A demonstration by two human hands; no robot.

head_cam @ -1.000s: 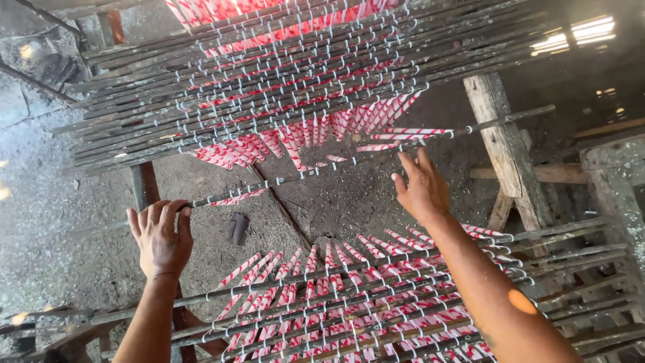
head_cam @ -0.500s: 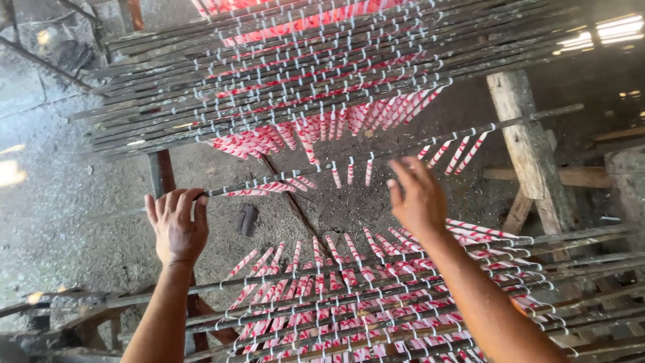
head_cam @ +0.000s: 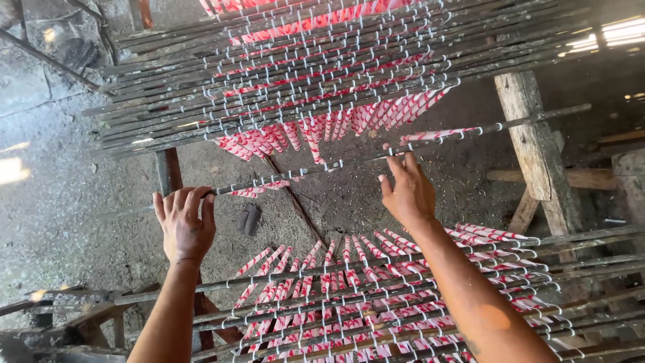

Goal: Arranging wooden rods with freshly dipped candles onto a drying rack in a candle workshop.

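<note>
A dense bank of thin grey rods fills the frame from ten to two o'clock, hung with rows of red-and-white striped paper tubes held by small white clips. A second bank of rods carrying more striped tubes spreads from five to seven o'clock, so both forearms reach across it to get at the gap between the two banks. In that gap a single long rod runs from about nine o'clock up toward three o'clock, with only a few striped tubes hanging from it near each hand. The left hand sits at about eight o'clock of centre, fingers curled over the lower end of this rod, the fingertips wrapped round it and close together. The right hand lies just right of centre, fingers partly open and loosely spread, the fingertips up against the rod from below; whether they pinch it cannot be told. Beneath the gap is dusty grey ground, with a small dark cylinder lying at about nine o'clock of centre, between the hands. A weathered wooden post stands at three o'clock behind the right end of the rod, with a slanted wooden brace at its foot.
</note>
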